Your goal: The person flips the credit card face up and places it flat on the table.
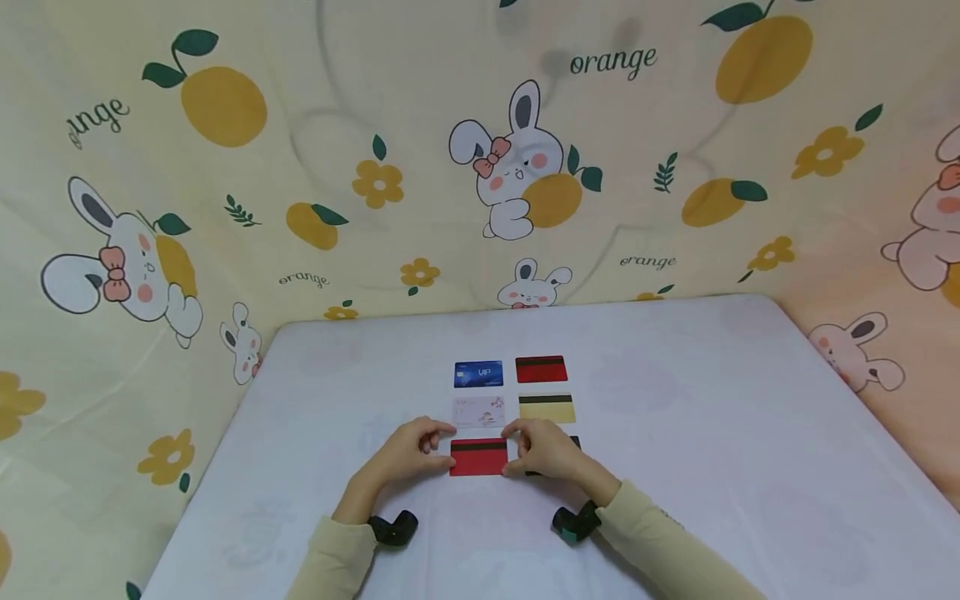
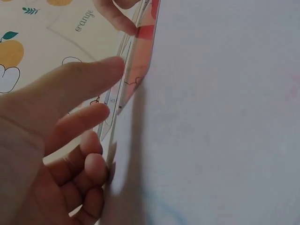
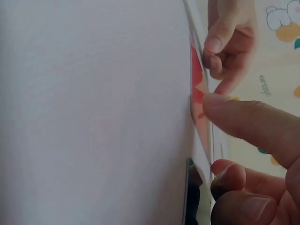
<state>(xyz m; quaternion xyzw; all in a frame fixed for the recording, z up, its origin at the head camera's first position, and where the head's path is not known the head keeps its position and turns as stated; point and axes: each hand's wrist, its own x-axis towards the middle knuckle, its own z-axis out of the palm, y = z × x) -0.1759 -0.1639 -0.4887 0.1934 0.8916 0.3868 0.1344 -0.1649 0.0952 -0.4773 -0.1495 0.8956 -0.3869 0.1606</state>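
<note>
A red card with a black stripe (image 1: 478,462) lies flat on the white-covered table. My left hand (image 1: 414,448) is at its left edge, thumb tip right at the edge and index finger near the upper corner. On the opposite edge my right hand (image 1: 546,448) has its thumb and index finger set the same way. In the left wrist view, the left thumb (image 2: 105,75) stretches out to the glossy card. The right thumb (image 3: 234,110) does likewise in the right wrist view. A dark card (image 1: 575,441) is mostly hidden beneath the right hand.
Beyond the hands lie a blue VIP card (image 1: 478,374), a second red striped card (image 1: 542,369), a pale floral card (image 1: 478,412) and a gold striped card (image 1: 547,408), in two columns. A patterned cloth (image 1: 420,100) hangs behind the table (image 1: 712,433).
</note>
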